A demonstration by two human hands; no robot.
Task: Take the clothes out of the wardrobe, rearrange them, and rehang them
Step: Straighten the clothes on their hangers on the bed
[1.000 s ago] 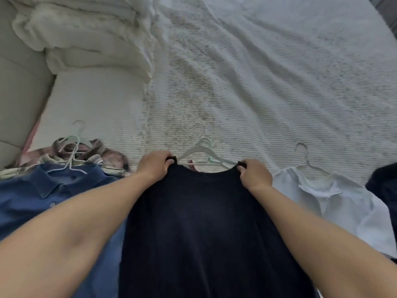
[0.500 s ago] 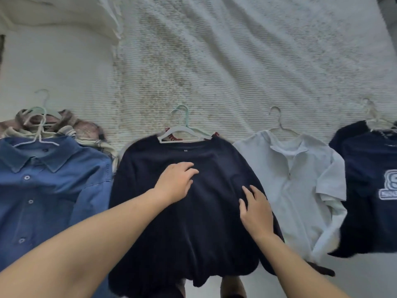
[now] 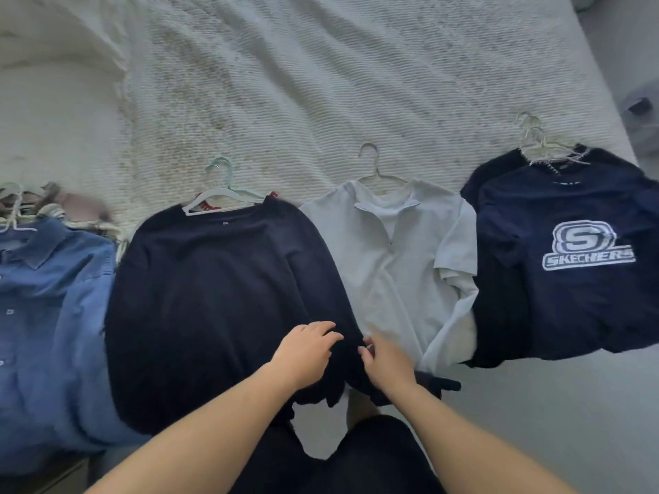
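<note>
Your white textured bedspread (image 3: 321, 83) fills most of the view and carries every garment, laid in a row along its near side. No box or basket shows; the bed is the only thing holding anything. Its right edge runs down past the far-right shirt, with grey floor (image 3: 613, 404) beyond it, and the upper stretch of the bedspread lies bare behind the hanger hooks.

In front of you lies the dark navy sweater (image 3: 214, 297), flat on a white hanger (image 3: 221, 203), with a red garment peeking out under its collar. On your left the blue denim shirt (image 3: 46, 315) touches the sweater's side and runs off the frame edge. On your right the white zip-collar shirt (image 3: 399, 265) sits on a wire hanger (image 3: 374, 165), partly under the sweater's sleeve. Further right, the navy Skechers shirt (image 3: 570, 265) overlaps another dark garment and hangs past the bed's corner.

Your left hand (image 3: 306, 354) rests on the sweater's lower right part, fingers loosely bent on the cloth. Your right hand (image 3: 387, 361) is just beside it, fingers curled at the sleeve; whether they pinch the fabric you cannot tell
</note>
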